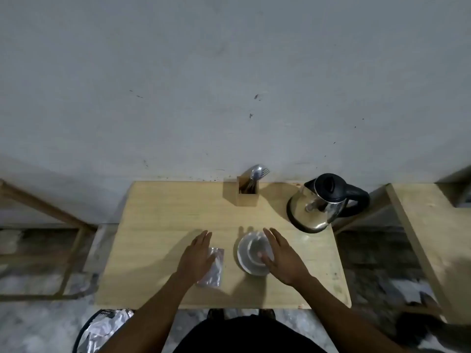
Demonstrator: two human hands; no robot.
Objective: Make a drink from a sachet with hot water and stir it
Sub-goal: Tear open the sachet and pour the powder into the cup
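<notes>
Head view, looking down over a wooden table (158,225).

Left hand (197,257): flat, fingers straight and spread, nothing held; palm over the left edge of the sachet (212,267), contact not clear.

Right hand (283,258): flat, fingers straight, nothing held; over the right side of the cup (256,248), thumb across its rim, contact not clear.

Sachet: silver foil, lying flat on the table near the front edge, just left of the saucer (244,263); whether sealed or torn cannot be told.

Cup: pale, upright on the saucer, middle of the table; contents blurred.

Saucer: pale, round, flat on the table, between sachet and right hand.

Kettle (323,202): steel body, black lid and handle, standing at the far right corner, handle pointing right, well apart from the cup.

Holder (246,193): wooden box at the far edge against the wall (229,85), spoons and a fork (258,171) upright inside.

Bag (102,329): crumpled foil, on the floor at lower left, below the table's front edge.
</notes>
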